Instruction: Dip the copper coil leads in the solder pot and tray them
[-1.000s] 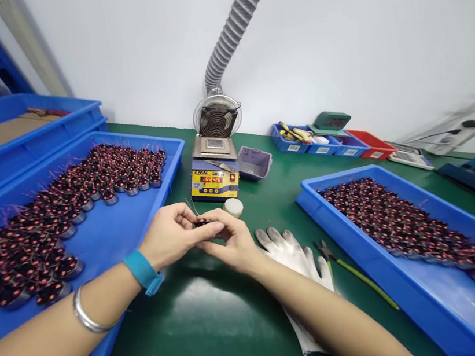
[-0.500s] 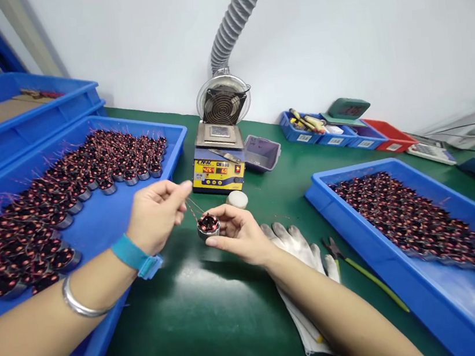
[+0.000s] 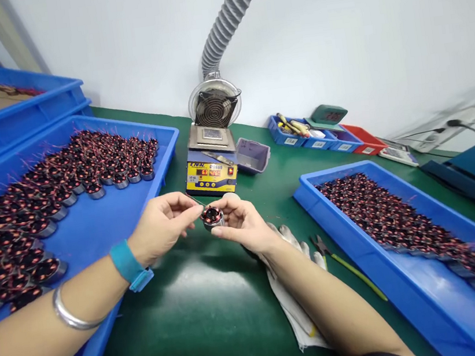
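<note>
**Hands meet over one coil above the desk**

Both hands are raised just above the green desk (image 3: 203,317), fingertips nearly touching. Her right hand (image 3: 244,229) is curled around a small round coil (image 3: 212,217), gripping its metal rim between thumb and fingers with the wound side up. Left hand (image 3: 160,226) is closed to a pinch at the coil's upper left edge, thumb and forefinger nipping a thin wire lead (image 3: 194,199) that sticks out from it. A blue band (image 3: 130,266) and a silver bangle (image 3: 69,314) sit on the left forearm.

To the left lies a blue tray (image 3: 95,229) with rows of like coils; another blue tray (image 3: 390,274) on the right holds a heap more. Straight behind the hands stands a yellow-fronted solder pot (image 3: 212,172), with a small fan (image 3: 214,105) and grey hose (image 3: 227,18) behind it. White gloves (image 3: 291,305) lie under the right forearm, and green-handled cutters (image 3: 346,269) just beside them.
</note>
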Motion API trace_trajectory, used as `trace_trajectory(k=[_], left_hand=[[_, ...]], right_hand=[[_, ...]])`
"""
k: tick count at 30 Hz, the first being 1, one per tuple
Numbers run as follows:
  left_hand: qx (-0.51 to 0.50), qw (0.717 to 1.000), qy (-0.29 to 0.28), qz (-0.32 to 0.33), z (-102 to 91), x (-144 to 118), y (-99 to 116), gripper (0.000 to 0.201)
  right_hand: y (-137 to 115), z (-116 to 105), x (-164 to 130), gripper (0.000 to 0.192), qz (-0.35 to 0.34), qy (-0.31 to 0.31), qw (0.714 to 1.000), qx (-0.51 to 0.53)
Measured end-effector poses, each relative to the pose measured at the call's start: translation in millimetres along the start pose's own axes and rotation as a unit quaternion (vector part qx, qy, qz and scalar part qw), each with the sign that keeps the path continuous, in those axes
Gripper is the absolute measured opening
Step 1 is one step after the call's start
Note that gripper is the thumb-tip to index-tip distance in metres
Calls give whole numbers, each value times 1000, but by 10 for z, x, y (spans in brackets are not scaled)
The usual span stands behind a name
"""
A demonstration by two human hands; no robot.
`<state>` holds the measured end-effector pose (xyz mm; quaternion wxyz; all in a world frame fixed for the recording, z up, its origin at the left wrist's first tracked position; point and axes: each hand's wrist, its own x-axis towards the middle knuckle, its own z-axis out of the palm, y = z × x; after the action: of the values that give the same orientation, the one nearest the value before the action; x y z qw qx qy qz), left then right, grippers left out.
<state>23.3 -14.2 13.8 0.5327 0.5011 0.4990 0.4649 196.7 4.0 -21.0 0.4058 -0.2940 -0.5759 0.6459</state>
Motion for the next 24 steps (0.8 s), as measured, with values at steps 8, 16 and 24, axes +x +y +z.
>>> trace_trajectory(k=[8,16,24], left_hand=[[-46,983,159,85,-175,151,53,23],[50,994,-99,-22,-180,97,-13,51],[35,988,-15,-149,-126,165,-73,69]], right_hand=[[-47,-6,-50,36,11,-52,997,-48],[-58,-7,-59,37,0,-49,996,-74],[-160,-117,56,36,2,53,998,24]])
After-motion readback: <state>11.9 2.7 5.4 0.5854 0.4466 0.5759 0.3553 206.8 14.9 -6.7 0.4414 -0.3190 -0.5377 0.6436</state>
